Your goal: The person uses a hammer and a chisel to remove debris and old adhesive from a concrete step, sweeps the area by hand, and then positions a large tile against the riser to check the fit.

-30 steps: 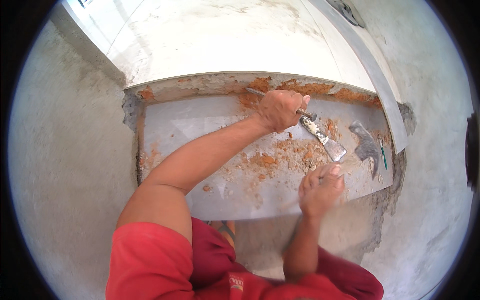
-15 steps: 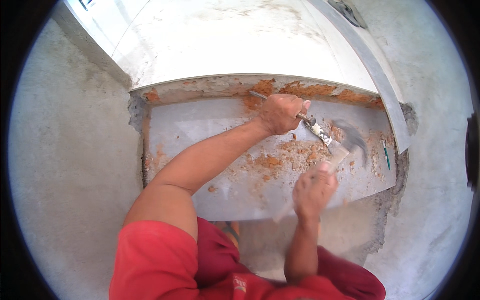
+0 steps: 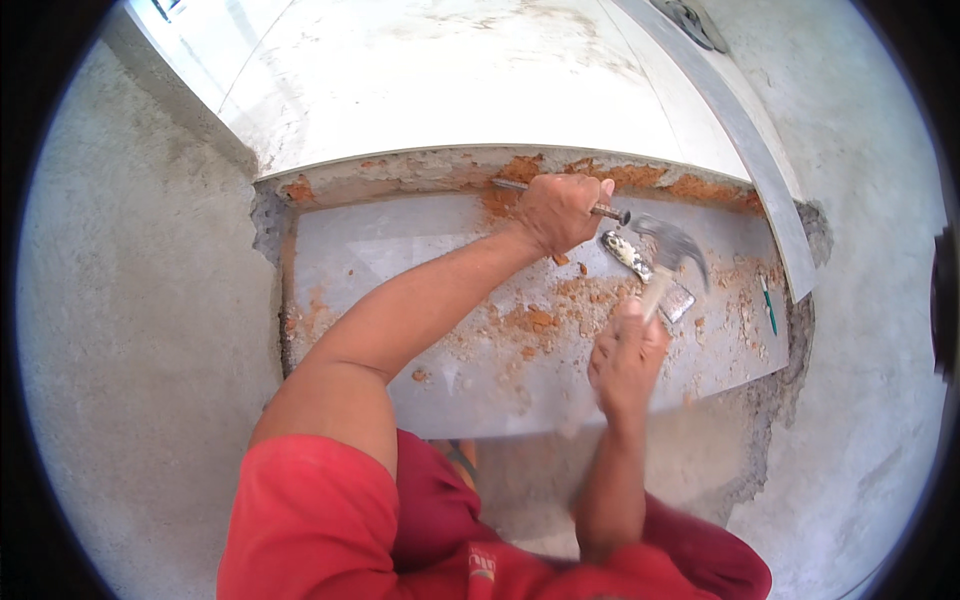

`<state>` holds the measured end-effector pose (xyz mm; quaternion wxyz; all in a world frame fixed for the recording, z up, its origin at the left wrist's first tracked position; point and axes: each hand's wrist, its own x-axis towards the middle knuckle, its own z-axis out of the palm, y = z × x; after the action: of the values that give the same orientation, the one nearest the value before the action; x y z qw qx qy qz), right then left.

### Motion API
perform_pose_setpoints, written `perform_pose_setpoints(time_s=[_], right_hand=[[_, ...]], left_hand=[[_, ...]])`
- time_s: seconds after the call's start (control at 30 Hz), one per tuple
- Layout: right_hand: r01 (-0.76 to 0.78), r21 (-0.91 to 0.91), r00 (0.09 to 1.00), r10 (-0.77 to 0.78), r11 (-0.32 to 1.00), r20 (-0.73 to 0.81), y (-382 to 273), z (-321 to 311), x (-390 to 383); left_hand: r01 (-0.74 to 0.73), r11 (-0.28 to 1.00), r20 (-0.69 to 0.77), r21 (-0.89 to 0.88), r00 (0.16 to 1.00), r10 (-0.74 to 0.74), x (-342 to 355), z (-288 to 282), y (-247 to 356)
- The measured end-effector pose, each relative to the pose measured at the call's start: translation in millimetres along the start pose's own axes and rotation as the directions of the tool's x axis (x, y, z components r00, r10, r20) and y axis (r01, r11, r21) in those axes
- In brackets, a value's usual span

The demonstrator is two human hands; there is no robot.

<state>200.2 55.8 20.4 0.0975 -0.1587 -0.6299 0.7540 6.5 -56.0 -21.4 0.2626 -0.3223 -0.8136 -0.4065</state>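
My left hand (image 3: pixel 562 212) is closed round a ribbed steel chisel (image 3: pixel 612 213). The chisel's far end meets the broken orange edge (image 3: pixel 520 168) under the white slab, and its blunt end sticks out on the right of my fist. A claw hammer (image 3: pixel 672 243) is in my right hand (image 3: pixel 628 362), fingers wrapped round its pale handle. The hammer's head, blurred by motion, is just right of the chisel's blunt end, with a small gap between. Under the hammer lies a paint-spattered handled tool (image 3: pixel 626 254) with a flat metal end.
Orange and grey rubble (image 3: pixel 535 318) is scattered over the smooth grey slab (image 3: pixel 400 225). A green pen-like stick (image 3: pixel 768 304) lies at the right. White panel (image 3: pixel 450 90) stretches beyond the broken edge, bordered by a grey strip (image 3: pixel 735 120). Rough concrete (image 3: pixel 140 300) flanks the left.
The hammer head has moved up and left, nearer the chisel's blunt end. My left hand has barely shifted and still grips the chisel. More of the spattered tool shows.
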Motion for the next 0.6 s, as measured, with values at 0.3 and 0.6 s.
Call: perform_pose_setpoints(time_s=[0.3, 0.6], right_hand=[[-0.021, -0.012, 1.000, 0.021, 1.000, 0.005, -11.3, -0.1, -0.6], [0.123, 0.123, 0.992, -0.122, 0.985, -0.016, -15.4, 2.2, 5.2]], left_hand=[[0.017, 0.998, -0.008, 0.062, 1.000, -0.017, 3.3, 6.4, -4.5], [0.056, 0.995, -0.006, 0.087, 0.998, -0.056, 6.4, 5.3, -4.5]])
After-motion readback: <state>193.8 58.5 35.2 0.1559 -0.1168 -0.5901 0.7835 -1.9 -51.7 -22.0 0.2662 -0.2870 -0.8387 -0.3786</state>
